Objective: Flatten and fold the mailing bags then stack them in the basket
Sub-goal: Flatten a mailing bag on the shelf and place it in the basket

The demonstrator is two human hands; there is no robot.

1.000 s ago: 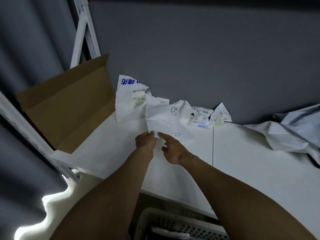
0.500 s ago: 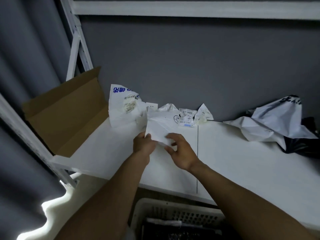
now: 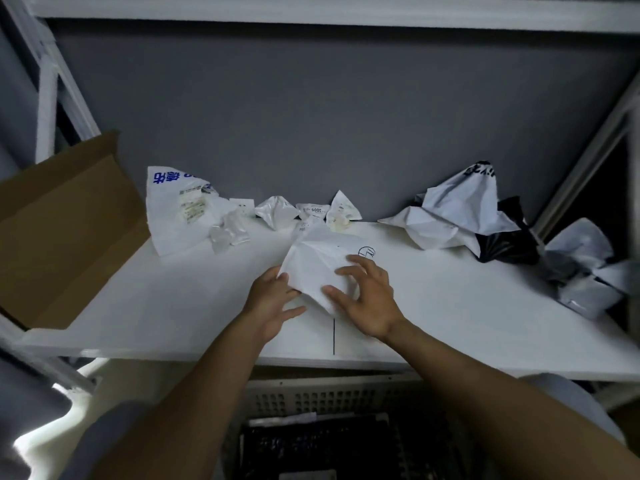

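Spread-fingered, the right hand (image 3: 370, 299) presses down on the crumpled white mailing bag (image 3: 317, 263) while the left hand (image 3: 273, 303) holds its left edge with curled fingers, the bag lying on the white shelf (image 3: 166, 306) above the basket (image 3: 332, 398).

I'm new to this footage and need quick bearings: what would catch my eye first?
At centre, the right hand spreads over a white bag on the shelf, with the left hand at its left edge. Behind, crumpled bags line the grey wall, a blue-printed one left, a white-and-black heap right. A cardboard box stands far left; a basket sits below the shelf's front edge.
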